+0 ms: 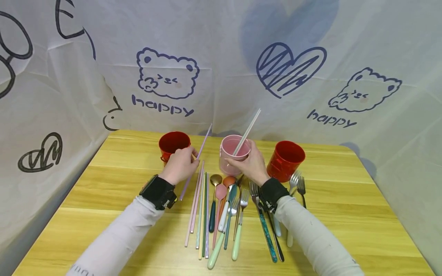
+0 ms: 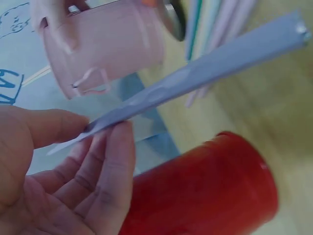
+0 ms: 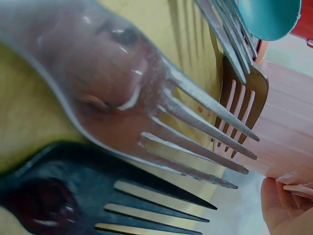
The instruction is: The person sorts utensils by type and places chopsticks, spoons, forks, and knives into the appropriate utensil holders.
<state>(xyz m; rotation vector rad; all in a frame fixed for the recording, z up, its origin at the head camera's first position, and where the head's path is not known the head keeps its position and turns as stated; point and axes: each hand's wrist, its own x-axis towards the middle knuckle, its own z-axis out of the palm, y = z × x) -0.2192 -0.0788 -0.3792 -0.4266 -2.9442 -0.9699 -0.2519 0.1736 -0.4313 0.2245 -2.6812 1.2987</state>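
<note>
My left hand [image 1: 181, 165] pinches a purple chopstick [image 1: 205, 141] between thumb and fingers, just to the right of the left red bucket [image 1: 174, 141]. In the left wrist view the chopstick [image 2: 181, 78] slants up to the right, its thick end farthest from the hand. My right hand [image 1: 253, 164] grips the small pink bucket [image 1: 226, 165] from its right side, thumb across the front near the rim. A pair of white chopsticks [image 1: 252, 125] leans out of that bucket toward the upper right. The right wrist view shows fingers [image 3: 281, 208] at the pink bucket's wall.
Several pastel chopsticks [image 1: 194, 207] lie side by side in front of the buckets. Right of them are spoons [image 1: 221, 191] and green-handled forks [image 1: 237, 241]. More forks [image 1: 264, 226] lie under and beside the right wrist. Another red bucket [image 1: 284, 163] stands at the right.
</note>
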